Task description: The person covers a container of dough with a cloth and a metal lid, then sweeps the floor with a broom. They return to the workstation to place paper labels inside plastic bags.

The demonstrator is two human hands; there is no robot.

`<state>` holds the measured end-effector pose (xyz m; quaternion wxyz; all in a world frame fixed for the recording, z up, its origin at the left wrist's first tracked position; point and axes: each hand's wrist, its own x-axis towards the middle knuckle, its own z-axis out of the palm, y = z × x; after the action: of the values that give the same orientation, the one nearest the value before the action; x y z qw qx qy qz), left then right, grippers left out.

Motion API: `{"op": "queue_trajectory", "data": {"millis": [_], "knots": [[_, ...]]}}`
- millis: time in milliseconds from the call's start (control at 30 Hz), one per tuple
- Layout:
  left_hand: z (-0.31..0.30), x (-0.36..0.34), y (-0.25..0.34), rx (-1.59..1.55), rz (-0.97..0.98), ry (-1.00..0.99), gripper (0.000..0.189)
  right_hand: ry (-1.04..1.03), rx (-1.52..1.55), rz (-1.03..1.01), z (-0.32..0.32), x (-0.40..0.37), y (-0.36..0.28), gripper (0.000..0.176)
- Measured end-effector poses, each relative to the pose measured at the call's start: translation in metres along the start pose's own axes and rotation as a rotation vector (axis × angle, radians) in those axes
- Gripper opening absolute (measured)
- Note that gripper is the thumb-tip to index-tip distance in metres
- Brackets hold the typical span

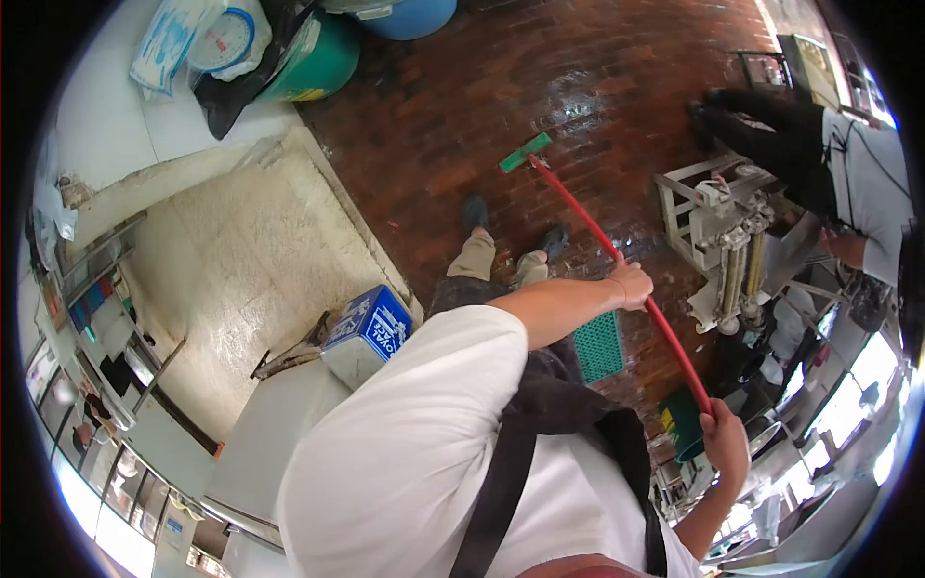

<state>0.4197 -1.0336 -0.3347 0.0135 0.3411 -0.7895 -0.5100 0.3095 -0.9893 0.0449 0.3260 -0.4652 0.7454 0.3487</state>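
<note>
A floor brush with a long red handle (588, 220) slants across the view. Its green head (526, 153) rests on the wet brick floor (424, 106), its underside hidden. My left hand (631, 286) is wrapped round the middle of the handle, with the arm stretched across my body. Near the handle's upper end my right hand (726, 445) grips it, close to my right side. My two shoes (474, 213) stand on the floor below the brush head.
A green crate (599, 348) and a green bucket (682, 424) lie close to my legs. On the right are a metal-framed machine (732, 246) and another person (862, 164). A blue-and-white tin (371, 326), a pale ledge (241, 279) and a green bin (316, 60) stand left.
</note>
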Motion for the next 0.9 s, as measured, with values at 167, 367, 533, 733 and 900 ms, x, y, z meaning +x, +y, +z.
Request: {"op": "queue_trajectory", "data": {"millis": [167, 367, 533, 733, 900], "knots": [[-0.065, -0.061, -0.055, 0.279, -0.031, 0.326, 0.025, -0.272, 0.352, -0.004, 0.005, 0.038, -0.030, 0.020], [-0.115, -0.161, -0.290, 0.726, -0.416, 0.531, 0.038, -0.181, 0.321, -0.654, 0.174, 0.222, -0.228, 0.030], [-0.053, -0.068, -0.224, 0.642, -0.252, 0.144, 0.032, -0.122, 0.427, -0.393, 0.157, 0.201, -0.096, 0.035], [0.142, 0.076, 0.085, 0.106, 0.011, -0.157, 0.022, -0.122, 0.237, 0.195, 0.084, 0.034, 0.171, 0.023], [0.170, 0.100, 0.168, -0.011, 0.250, -0.283, 0.023, -0.026, 0.144, 0.338, 0.065, -0.035, 0.160, 0.027]]}}
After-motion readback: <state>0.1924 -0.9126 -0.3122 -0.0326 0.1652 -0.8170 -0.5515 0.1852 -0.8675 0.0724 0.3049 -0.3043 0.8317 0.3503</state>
